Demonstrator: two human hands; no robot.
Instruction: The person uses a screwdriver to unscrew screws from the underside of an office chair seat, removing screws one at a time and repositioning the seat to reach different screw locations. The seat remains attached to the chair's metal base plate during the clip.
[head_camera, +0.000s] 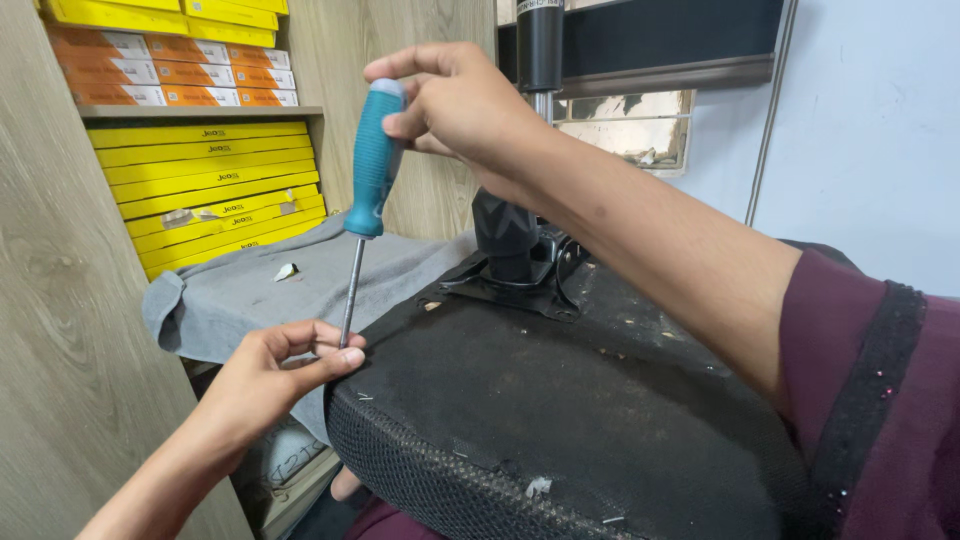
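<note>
Wood-grain panel (60, 300): fills the left side, running floor to top, with shelving set behind it.
Black seat underside (560, 420): upturned chair seat across the lower middle and right, mesh fabric wrapped over its near edge, flecks of pale debris scattered on the surface.
Grey cloth (260, 285): draped over the worktop behind the seat, one corner hanging down at the left, a small white scrap lying on it.
Yellow boxes (210, 190): flat cartons stacked on the lower shelf at upper left.
Orange boxes (170, 70): stacked on the shelf above the yellow ones, more yellow cartons on top.
Black mounting plate (510, 275): fixed to the seat near its far edge, carrying a ribbed black collar and a metal column rising out of view.
Right hand (455, 105): closed around the top of the screwdriver handle, forearm reaching in from the right in a maroon sleeve.
Left hand (270, 375): fingers pinched narrow around the lower end of the metal shaft, at the seat's left edge.
Screwdriver (372, 160): teal handle, thin steel shaft, held nearly upright, tip down at the seat's left rim, tip itself hidden by the left fingers.
</note>
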